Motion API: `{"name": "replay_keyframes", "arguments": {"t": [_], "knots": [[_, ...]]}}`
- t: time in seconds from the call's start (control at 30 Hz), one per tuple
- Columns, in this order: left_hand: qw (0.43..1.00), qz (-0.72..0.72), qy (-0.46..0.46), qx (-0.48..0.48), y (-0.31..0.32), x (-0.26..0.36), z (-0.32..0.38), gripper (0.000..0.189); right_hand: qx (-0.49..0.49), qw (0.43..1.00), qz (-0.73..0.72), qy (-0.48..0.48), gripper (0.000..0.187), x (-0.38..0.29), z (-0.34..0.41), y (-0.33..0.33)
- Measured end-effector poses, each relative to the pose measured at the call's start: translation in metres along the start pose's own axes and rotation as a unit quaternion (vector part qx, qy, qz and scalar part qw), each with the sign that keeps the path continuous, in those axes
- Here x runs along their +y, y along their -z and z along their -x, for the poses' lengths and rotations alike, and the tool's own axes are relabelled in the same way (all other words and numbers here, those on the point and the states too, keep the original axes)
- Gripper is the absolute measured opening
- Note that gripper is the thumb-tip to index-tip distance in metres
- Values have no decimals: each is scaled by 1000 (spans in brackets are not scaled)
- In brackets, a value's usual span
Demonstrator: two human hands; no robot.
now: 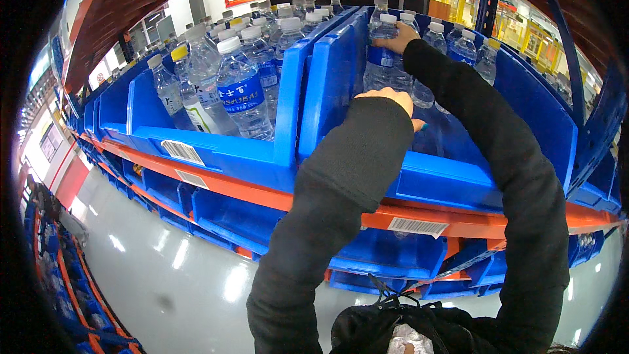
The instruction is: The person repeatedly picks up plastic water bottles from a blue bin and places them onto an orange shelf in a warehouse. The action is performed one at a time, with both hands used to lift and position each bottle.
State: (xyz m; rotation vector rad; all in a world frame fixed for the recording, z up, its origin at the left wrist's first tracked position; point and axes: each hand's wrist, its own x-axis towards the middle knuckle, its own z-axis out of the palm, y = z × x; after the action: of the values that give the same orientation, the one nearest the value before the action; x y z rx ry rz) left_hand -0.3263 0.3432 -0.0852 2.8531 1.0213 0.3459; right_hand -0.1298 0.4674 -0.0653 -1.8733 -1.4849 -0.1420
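My right hand (403,38) reaches to the back of the right-hand blue plastic bin (457,182) and grips a clear plastic bottle (382,56) with a white cap and blue label around its upper part. Lower and nearer, my left hand (388,101) is inside the same bin, just in front of that bottle's lower part. Its fingers are largely hidden by the black sleeve, so whether it touches the bottle cannot be told. More clear bottles (462,49) stand upright behind and to the right of my right hand.
A neighbouring blue bin (245,155) on the left holds several bottles, including a blue-labelled bottle (241,91). Both bins sit on an orange shelf beam (236,189) bearing barcode labels. Lower bins (231,219) lie beneath. A blue upright (560,44) rises at right. Another person (71,221) is far left.
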Motion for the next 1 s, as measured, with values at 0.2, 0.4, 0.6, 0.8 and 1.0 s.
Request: {"name": "replay_keyframes", "arguments": {"t": [0.2,0.4,0.6,0.8,1.0], "knots": [[999,-14,45,11,4,0,7,47,66,995,70,-1,91,-5,9,4],[989,-26,134,55,8,-3,7,61,51,994,97,-8,91,-18,11,28],[972,30,131,193,-2,-12,0,79,125,978,138,97,102,-21,5,64],[946,109,60,300,-7,-22,-7,87,133,984,18,114,88,-36,38,103],[934,183,-79,297,-5,-23,-11,93,46,986,-85,137,78,-68,102,150]]}}
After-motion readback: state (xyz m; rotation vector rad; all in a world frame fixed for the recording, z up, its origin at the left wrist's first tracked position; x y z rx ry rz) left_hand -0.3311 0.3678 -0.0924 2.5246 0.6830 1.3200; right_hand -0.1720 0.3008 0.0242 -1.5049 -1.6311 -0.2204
